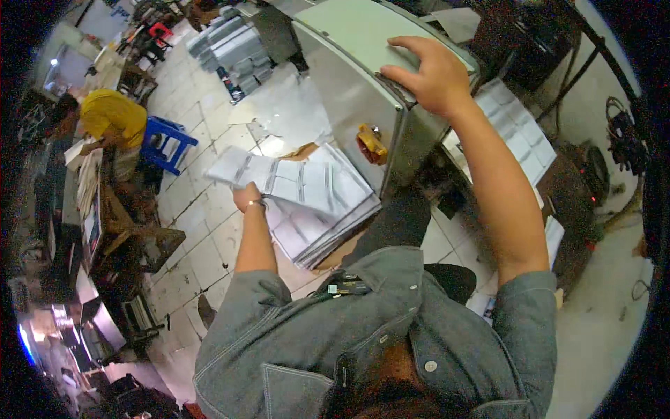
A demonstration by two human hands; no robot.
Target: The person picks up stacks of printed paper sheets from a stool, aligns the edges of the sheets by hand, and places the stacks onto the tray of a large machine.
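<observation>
My left hand (pixel 248 197) is closed on the near edge of a large white printed sheet (pixel 279 178), whose far left end is lifted and blurred. Below it lies a stack of similar printed sheets (pixel 352 188), set low in front of my legs with some brown board under it. My right hand (pixel 438 75) rests on the edge of a pale green-topped metal cabinet (pixel 356 28), thumb and fingers spread, holding nothing. A yellow-brown object (pixel 372 144) sits against the cabinet's side, its kind unclear.
More printed sheets (pixel 513 129) lie right of the cabinet, near dark machinery and cables. Bundled grey-white stacks (pixel 230 49) stand on the tiled floor beyond. At left, a person in yellow (pixel 115 119) works at a bench beside a blue plastic stool (pixel 167 143).
</observation>
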